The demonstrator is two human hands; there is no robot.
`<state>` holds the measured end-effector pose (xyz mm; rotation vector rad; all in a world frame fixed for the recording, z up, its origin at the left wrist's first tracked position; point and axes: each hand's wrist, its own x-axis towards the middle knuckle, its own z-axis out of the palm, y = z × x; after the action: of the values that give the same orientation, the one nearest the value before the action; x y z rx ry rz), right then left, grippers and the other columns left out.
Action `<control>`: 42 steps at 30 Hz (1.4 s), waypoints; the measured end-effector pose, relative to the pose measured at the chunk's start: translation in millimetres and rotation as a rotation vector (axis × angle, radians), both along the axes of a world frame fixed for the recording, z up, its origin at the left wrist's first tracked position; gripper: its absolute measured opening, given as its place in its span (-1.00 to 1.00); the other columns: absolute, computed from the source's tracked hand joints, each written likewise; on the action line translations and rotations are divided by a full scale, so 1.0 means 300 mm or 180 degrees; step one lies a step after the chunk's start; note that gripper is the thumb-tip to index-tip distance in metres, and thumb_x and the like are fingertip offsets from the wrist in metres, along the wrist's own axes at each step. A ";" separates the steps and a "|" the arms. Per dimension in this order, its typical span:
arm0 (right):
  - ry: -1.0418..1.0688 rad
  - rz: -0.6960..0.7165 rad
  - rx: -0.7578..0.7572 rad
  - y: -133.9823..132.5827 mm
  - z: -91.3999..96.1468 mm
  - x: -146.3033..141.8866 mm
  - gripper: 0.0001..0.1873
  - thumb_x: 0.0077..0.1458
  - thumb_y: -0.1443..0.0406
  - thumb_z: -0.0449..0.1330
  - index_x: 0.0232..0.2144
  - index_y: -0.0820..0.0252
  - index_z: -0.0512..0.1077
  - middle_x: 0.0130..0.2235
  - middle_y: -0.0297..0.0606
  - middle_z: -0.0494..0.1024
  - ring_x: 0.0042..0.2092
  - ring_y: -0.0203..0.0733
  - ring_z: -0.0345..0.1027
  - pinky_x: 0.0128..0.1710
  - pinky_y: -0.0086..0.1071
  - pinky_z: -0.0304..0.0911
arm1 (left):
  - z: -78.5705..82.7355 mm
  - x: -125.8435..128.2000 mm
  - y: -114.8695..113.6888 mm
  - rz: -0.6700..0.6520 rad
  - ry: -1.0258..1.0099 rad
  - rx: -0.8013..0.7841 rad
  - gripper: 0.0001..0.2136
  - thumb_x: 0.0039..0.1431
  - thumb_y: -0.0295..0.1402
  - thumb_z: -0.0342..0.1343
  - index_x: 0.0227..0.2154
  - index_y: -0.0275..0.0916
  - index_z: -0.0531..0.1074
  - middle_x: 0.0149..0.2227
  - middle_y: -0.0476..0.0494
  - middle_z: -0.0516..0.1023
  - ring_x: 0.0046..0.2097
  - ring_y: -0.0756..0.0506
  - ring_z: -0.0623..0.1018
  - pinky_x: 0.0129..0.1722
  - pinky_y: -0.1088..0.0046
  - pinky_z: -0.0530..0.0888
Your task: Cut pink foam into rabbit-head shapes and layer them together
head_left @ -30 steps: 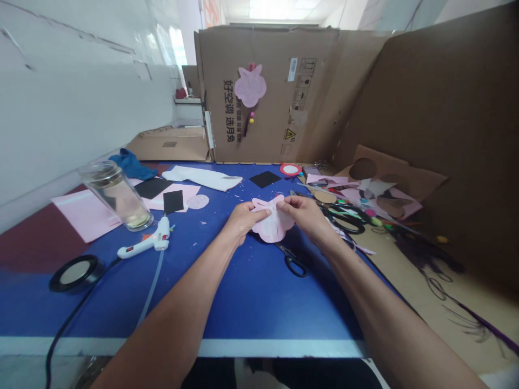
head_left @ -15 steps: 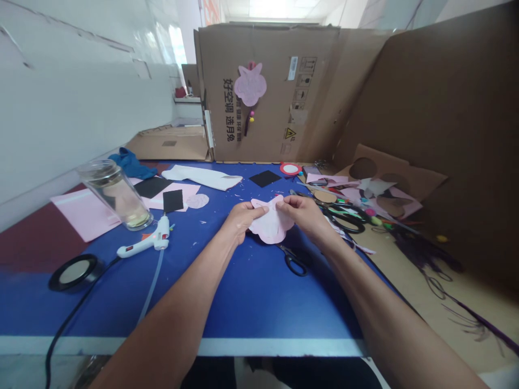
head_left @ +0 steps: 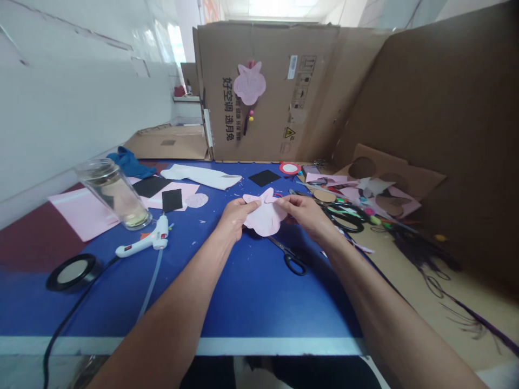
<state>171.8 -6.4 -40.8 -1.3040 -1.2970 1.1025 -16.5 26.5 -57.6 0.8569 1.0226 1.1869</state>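
Observation:
Both my hands hold a pink foam cutout [head_left: 265, 219], shaped like a rounded flower or animal head, just above the blue table [head_left: 251, 302]. My left hand [head_left: 235, 219] pinches its left edge, and my right hand [head_left: 303, 212] grips its right side. Below the cutout lie black-handled scissors [head_left: 292, 262], close to my right wrist. To the left of my left hand stands a white hot glue gun [head_left: 148, 242], with a clear tube running from it toward the table's front edge.
A glass jar [head_left: 114, 195] stands on pink sheets at the left, near a black tape roll [head_left: 74, 273]. Black squares, white fabric and a blue cloth lie at the back. More scissors and scraps lie on the right. Cardboard walls rise behind.
The pink cutout has shifted slightly left and up, and my left hand has moved left along its edge. Both hands still hold it.

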 end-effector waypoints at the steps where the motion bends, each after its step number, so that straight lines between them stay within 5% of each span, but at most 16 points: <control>1: 0.0021 0.0009 0.0018 -0.002 0.000 -0.003 -0.60 -0.12 -0.02 0.44 -0.41 0.16 0.56 -0.42 -0.32 0.53 -0.40 -0.22 0.31 -0.40 -0.35 0.25 | -0.001 0.000 0.001 -0.0022 -0.0020 0.0010 -0.90 -0.01 -0.48 0.41 -0.39 -0.33 0.64 -0.34 -0.27 0.72 -0.42 -0.11 0.65 -0.39 0.40 0.55; 22: 0.0090 0.0116 0.0172 0.000 -0.012 -0.006 -0.61 -0.15 0.00 0.45 -0.49 0.16 0.48 -0.50 -0.37 0.48 -0.46 -0.25 0.26 -0.41 -0.35 0.18 | 0.015 0.010 -0.025 -0.0460 -0.0067 0.0121 -0.87 -0.03 -0.48 0.43 -0.36 -0.33 0.66 -0.30 -0.27 0.72 -0.34 -0.11 0.66 -0.23 0.36 0.56; 42: 0.0074 0.0183 0.0150 -0.014 -0.002 -0.025 -0.61 -0.16 0.02 0.45 -0.51 0.15 0.45 -0.52 -0.40 0.44 -0.47 -0.28 0.21 -0.44 -0.37 0.10 | 0.023 0.022 -0.037 -0.0293 0.0089 0.0091 -0.90 -0.01 -0.49 0.40 -0.50 -0.27 0.57 -0.44 -0.15 0.65 -0.43 -0.08 0.59 -0.35 0.38 0.51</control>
<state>164.3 -10.5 -41.4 -1.2227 -1.3426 1.1171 -10.0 15.4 -50.6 0.9358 0.9804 1.1166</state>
